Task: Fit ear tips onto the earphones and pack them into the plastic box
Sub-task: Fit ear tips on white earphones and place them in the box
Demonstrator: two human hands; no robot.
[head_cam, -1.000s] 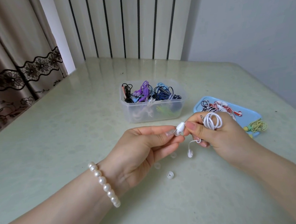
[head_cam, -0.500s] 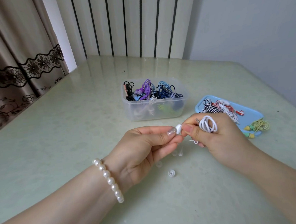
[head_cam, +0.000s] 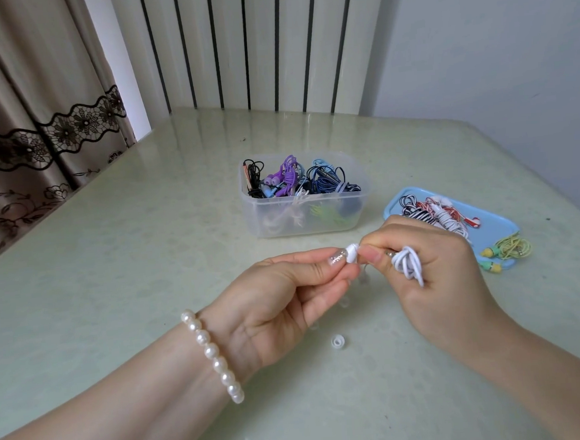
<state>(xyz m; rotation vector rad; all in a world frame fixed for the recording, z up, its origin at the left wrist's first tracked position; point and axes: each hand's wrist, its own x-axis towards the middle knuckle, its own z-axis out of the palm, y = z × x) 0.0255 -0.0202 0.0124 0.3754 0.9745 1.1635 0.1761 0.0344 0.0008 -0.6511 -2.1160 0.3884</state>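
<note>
My left hand [head_cam: 280, 299] pinches a white ear tip [head_cam: 351, 252] between thumb and forefinger, against the white earbud held by my right hand [head_cam: 433, 271]. A bundle of white earphone cable [head_cam: 409, 264] is coiled in my right hand's fingers. Both hands meet above the table in front of the clear plastic box [head_cam: 306, 224], which holds several coiled earphones in black, purple and blue. A loose white ear tip [head_cam: 338, 341] lies on the table under my hands, with a few clear ones near it.
A light blue tray [head_cam: 498, 227] at the right holds striped and red-white earphones, with a yellow-green pair [head_cam: 510, 249] on its near edge. The pale green table [head_cam: 113, 266] meets a curtain at the left and a striped wall behind.
The dangling second earbud below my right hand is no longer visible. My hands stay pressed together at the ear tip, with the cable bundle shifted slightly in my right hand.
</note>
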